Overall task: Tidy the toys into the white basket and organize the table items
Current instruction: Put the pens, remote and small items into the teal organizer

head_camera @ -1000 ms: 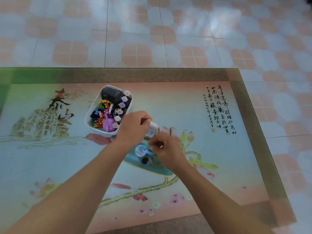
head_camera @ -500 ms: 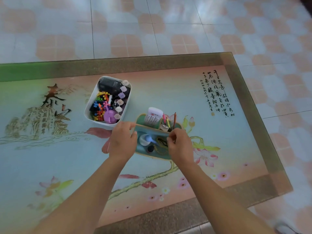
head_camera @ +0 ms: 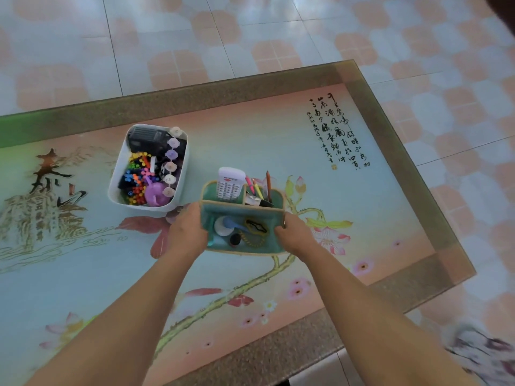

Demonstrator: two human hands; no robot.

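Head view. Hands grip a teal organizer (head_camera: 245,227) from both sides: the left hand (head_camera: 186,232) is clamped on its left wall, the right hand (head_camera: 292,235) on its right wall, fingers curled over the tan-trimmed edges. Whether the organizer rests on the counter (head_camera: 278,135) or is raised just off it cannot be told. Its rear left compartment holds a white remote (head_camera: 230,183), upright and slightly tilted; its rear right compartment holds pens and a pencil (head_camera: 268,183), standing on end. The front compartment contains a white round item, a small black cap and a dark looped cord, too small to name further.

At about 10 o'clock from the organizer, near it but apart, stands the white basket (head_camera: 117,174) on the counter. Inside lie multicoloured connector toys (head_camera: 138,176), a purple toy (head_camera: 156,194) at the near end, a black boxy item (head_camera: 145,137) at the far end, and a strip of pale flower-shaped pieces (head_camera: 170,162) along the right wall.

The counter has a glass top over a painted lotus scene, with black calligraphy (head_camera: 334,135) at about 1 o'clock from the organizer. Patterned floor tiles (head_camera: 223,37) lie beyond the far edge.
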